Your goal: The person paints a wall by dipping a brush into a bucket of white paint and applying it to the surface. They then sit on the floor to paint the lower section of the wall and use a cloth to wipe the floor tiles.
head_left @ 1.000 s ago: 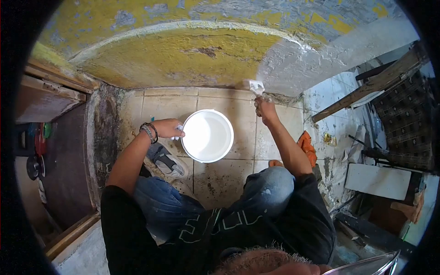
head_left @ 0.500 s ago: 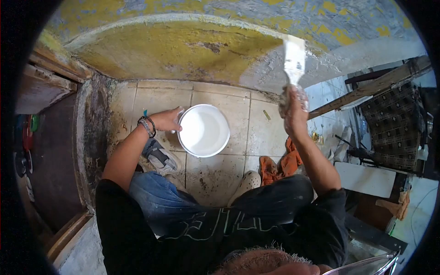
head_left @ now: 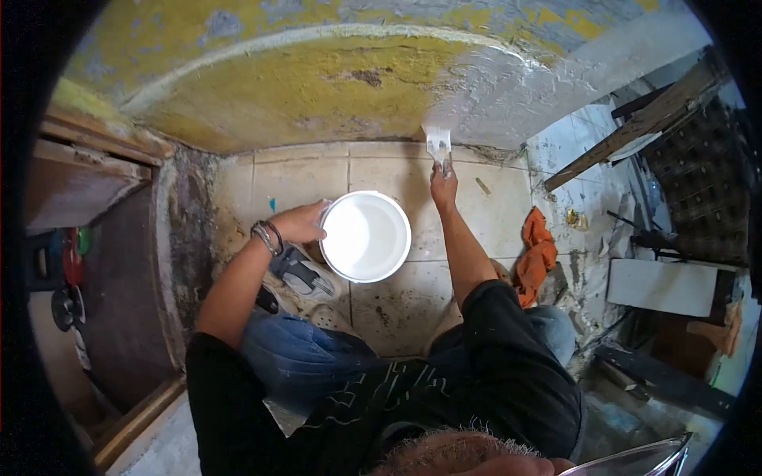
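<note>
My left hand (head_left: 305,222) grips the left side of a white bucket (head_left: 406,230) that stands on the tiles and holds white paint (head_left: 373,238). Around the handle of a wide paintbrush (head_left: 438,141) my right hand (head_left: 444,186) is closed. The brush's bristles touch the foot of the wall (head_left: 286,103), which is yellow and patchy. To the right of the brush, a wet white area (head_left: 496,99) covers the lower wall. The bristle tips blend into the white there.
An orange cloth (head_left: 536,258) lies on the floor to the right. A wooden beam (head_left: 635,131) slants beside a dark patterned panel (head_left: 698,151). At left is a door frame (head_left: 163,238). A grey shoe (head_left: 305,274) sits near my left leg, close to the bucket.
My right hand has brought the paintbrush down and to the left, from high on the wall to its foot. White now covers more of the lower wall. My left hand stays on the bucket.
</note>
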`<state>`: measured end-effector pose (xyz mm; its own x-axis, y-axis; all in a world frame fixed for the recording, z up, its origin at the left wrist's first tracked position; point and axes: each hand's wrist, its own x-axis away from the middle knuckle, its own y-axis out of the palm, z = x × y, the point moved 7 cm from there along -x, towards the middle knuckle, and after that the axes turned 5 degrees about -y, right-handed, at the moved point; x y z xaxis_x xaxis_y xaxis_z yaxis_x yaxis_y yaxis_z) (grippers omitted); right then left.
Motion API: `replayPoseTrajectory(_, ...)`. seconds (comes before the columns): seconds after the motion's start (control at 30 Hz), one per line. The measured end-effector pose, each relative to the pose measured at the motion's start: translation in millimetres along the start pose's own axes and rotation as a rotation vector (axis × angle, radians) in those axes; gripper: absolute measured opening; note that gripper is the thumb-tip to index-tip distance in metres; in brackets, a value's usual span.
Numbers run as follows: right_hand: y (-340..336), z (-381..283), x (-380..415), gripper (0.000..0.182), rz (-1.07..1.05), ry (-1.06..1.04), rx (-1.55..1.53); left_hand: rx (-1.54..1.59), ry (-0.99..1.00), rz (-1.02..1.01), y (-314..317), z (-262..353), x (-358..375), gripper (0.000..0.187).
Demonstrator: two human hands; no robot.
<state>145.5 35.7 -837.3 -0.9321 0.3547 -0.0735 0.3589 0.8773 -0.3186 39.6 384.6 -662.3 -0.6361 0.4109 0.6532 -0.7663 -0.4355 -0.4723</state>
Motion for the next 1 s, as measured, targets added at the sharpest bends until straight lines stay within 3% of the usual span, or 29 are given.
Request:
replayPoseTrajectory(0.13,-17,-2,34,0.021,0.127,0.096,0.135,-0.028,-0.033,-0.043,1,3,5,0.075)
replayPoseTrajectory(0.17,-29,-12,46,0.025,0.35,0.062,0.199,-0.006,-0.033,-0.059,6,3,4,0.075)
replayPoseTrajectory(0.27,-56,10,50,0.029,0.608,0.16,0.057,0.047,-0.035,-0.077,4,-1,1,0.075)
replayPoseTrajectory(0.3,-58,8,44,0.032,0.596,0.1,0.183,0.05,-0.035,-0.073,4,-2,2,0.076)
replayPoseTrajectory(0.4,-18,14,23,0.027,0.265,0.203,-0.025,0.069,-0.031,-0.062,5,-8,0,0.077)
replayPoseTrajectory(0.43,-1,-12,26,0.022,0.202,0.034,0.027,0.09,-0.031,-0.068,7,-13,-2,0.077)
replayPoseTrajectory(0.57,65,-31,56,0.022,-0.125,0.131,-0.002,0.163,-0.046,-0.125,5,-7,-3,0.077)
replayPoseTrajectory(0.6,71,-36,64,0.021,-0.153,0.049,-0.013,0.15,-0.052,-0.145,4,-7,-6,0.077)
replayPoseTrajectory(0.67,74,-48,71,0.022,-0.371,0.195,-0.012,0.136,-0.069,-0.19,7,-14,-10,0.077)
replayPoseTrajectory(0.77,63,-2,44,0.018,-0.299,0.263,-0.227,0.286,-0.031,-0.196,8,-11,-9,0.077)
replayPoseTrajectory(0.8,32,-21,44,0.019,-0.265,0.553,-0.379,0.258,-0.03,-0.183,8,-11,-10,0.077)
replayPoseTrajectory(0.83,21,16,30,0.019,-0.224,0.536,-0.482,0.229,-0.03,-0.169,8,-12,-9,0.077)
replayPoseTrajectory(0.87,-9,-1,25,0.019,-0.124,0.46,-0.518,0.202,-0.029,-0.151,6,-13,-9,0.077)
replayPoseTrajectory(0.9,-25,7,22,0.017,-0.029,0.555,-0.513,0.22,-0.037,-0.169,7,-17,-10,0.077)
replayPoseTrajectory(1.0,-38,11,30,0.016,0.33,0.577,-0.553,0.249,-0.072,-0.208,11,-26,-15,0.077)
